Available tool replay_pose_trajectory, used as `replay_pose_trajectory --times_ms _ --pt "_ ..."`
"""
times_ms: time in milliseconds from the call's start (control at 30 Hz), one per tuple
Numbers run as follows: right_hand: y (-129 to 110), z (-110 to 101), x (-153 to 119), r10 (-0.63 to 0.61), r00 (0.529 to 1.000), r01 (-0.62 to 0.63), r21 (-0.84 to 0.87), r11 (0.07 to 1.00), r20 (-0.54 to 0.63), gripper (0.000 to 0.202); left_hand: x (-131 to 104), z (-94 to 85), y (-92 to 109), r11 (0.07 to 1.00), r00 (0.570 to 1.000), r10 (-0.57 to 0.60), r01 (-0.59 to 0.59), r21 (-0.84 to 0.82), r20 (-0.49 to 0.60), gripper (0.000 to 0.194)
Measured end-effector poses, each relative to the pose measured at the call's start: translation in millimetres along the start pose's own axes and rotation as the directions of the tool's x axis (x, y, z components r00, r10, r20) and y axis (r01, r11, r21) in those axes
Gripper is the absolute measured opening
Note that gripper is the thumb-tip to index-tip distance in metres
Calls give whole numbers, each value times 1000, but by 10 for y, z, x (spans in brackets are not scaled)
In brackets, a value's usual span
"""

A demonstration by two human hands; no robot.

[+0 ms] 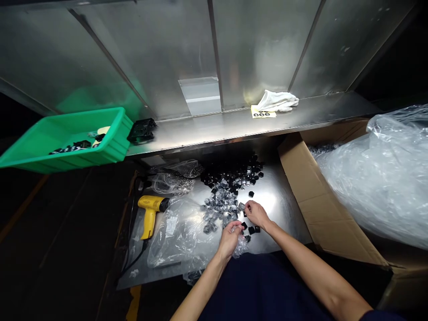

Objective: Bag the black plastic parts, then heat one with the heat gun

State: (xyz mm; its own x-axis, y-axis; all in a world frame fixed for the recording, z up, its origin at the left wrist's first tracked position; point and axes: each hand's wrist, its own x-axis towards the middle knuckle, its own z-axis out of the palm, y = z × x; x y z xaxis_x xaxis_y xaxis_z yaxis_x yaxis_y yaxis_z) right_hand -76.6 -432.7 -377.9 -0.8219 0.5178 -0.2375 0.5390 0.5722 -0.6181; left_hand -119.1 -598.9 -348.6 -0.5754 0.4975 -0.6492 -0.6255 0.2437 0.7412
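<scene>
Right, biggest first: metal worktop (284, 218) is under your hands. Cardboard box (334, 214) on your right, big clear plastic bag (384, 165) bulging over its rim. Green bin (67, 162) up left on the shelf (200, 131), black and cream pieces inside. Clear bag (180, 245) lies flat beside the yellow heat gun (149, 214); smaller clear bag (175, 183) behind it has small silvery bits.

Edges: shelf's front edge overhangs the back of the worktop. Box flap bounds the right side. Open room is the bare metal between small-part pile (224, 196) and flap; left side's crowded.

Left hand (229, 238): grip nearly closed, fingertips at a black part (244, 225) at the pile's near side. Right hand (257, 214): thumb and finger close together at a small greyish part (241, 206). Can't tell if either grip actually has hold.
</scene>
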Motion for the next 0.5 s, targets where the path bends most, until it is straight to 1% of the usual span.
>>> replay_pose_trajectory --times_ms 67,133,233,300,367,433,500 --pt "-22 -98 -85 -45 999 44 89 995 11 16 -7 4 41 1000 1000 9 -9 -20 -24 53" --pt "-48 -190 -187 -71 996 57 245 968 49 15 -14 12 96 996 999 -8 4 -91 -46 63" --pt "-106 -302 -335 -95 979 -9 501 865 181 15 -12 17 173 961 993 -114 103 -256 -25 67" --pt "-153 -360 -408 -140 956 -48 612 789 256 13 -11 9 205 930 985 -170 169 -326 28 64" --pt "-192 -403 -452 -187 939 -64 684 727 287 11 -21 -10 218 910 972 -207 232 -343 107 57" --pt "-208 -430 -470 -201 932 -78 708 702 302 10 -43 -38 214 900 946 -255 307 -310 198 54" --pt "-193 -443 -471 -185 935 -86 700 709 302 10 -70 -64 200 902 932 -274 335 -274 238 51"
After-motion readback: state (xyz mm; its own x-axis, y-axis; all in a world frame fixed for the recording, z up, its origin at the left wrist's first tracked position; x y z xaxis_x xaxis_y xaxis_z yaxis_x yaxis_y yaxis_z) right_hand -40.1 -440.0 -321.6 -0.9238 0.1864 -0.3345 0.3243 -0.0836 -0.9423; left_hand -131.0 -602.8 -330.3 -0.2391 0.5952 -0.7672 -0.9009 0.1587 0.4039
